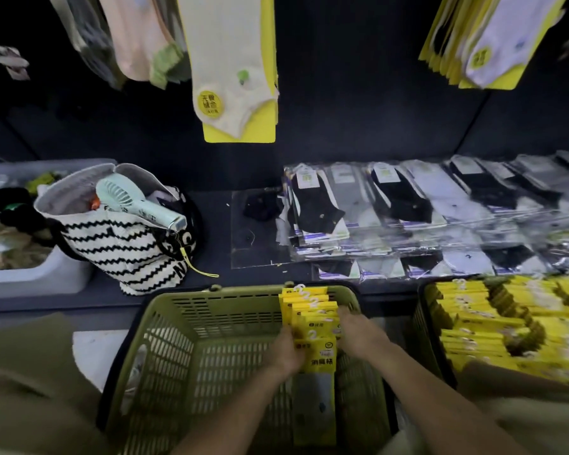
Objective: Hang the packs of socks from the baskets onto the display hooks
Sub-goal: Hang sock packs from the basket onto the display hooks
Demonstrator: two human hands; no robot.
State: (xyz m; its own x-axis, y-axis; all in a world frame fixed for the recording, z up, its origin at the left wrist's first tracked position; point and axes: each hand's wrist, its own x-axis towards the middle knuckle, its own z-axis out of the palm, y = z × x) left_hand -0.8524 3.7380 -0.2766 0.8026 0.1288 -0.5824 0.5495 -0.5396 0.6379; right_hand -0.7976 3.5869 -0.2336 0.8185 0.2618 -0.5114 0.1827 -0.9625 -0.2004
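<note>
Centrally, a stack of yellow sock packs (312, 323) is seen upright in the right half of the green basket (191, 292), with small white hanger hooks (300, 288) poking up from the card tops. The stack is clamped from both sides. The left hand (284, 351) is curled round its left edge and the right hand (358, 333) is wrapped on its right edge, fingers closed on the cards. Exact finger placement is blurred.

The packs are judged light, thin and fairly stiff thanks to the card backing. The glossy sleeves are likely slippery, so a loose bundle could fan out or slide. Hold is best taken near the card headers, squeezed flat from both sides, with the hanger hooks kept aligned and free for threading.

A second basket (422, 323) just to the right is packed with more yellow packs (493, 320). Beyond the baskets, flat wrapped socks (408, 205) are laid in rows on the dark shelf (211, 205). Above, hung sock packs (234, 70) are seen dangling, with another bunch (486, 44) at upper right; the display hooks themselves are not in view. A striped bag (125, 244) holding a handheld fan (138, 201) is set at left, beside a white bin (30, 274) of loose socks.
</note>
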